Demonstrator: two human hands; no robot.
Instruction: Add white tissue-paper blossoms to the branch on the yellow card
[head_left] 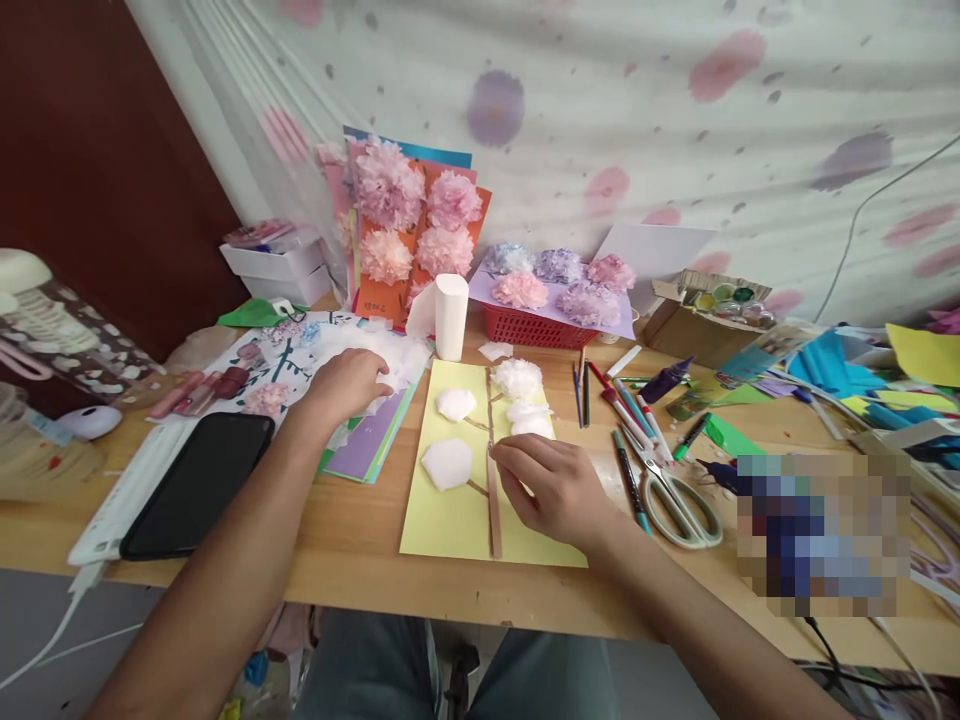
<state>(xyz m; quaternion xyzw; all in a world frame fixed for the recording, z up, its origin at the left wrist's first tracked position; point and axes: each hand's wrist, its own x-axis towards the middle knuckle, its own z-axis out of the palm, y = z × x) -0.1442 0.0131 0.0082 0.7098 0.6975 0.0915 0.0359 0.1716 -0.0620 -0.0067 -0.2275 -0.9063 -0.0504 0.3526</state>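
Observation:
My left hand [351,385] is at a loose pile of white tissue paper [401,352], its fingers curled and closed on the tissue. Closed in a pinch, my right hand [553,478] is over a yellow card [450,525]; anything between its fingertips is too small or hidden to name. On the card stands a brown tree trunk [494,515] with thin branches. Flat white paper pieces [448,463] lie on the left branches. A fluffy white tissue flower [517,379] is at the upper right, and more white tissue below it is partly covered by my right hand.
Scissors [681,508], pens [631,480] and a pixelated item [825,535] are to the right. A white upright roll-like object [451,318] stands behind the card. Finished flower cards [420,230] and a red basket [525,328] are at the back. A black phone [199,485] lies left.

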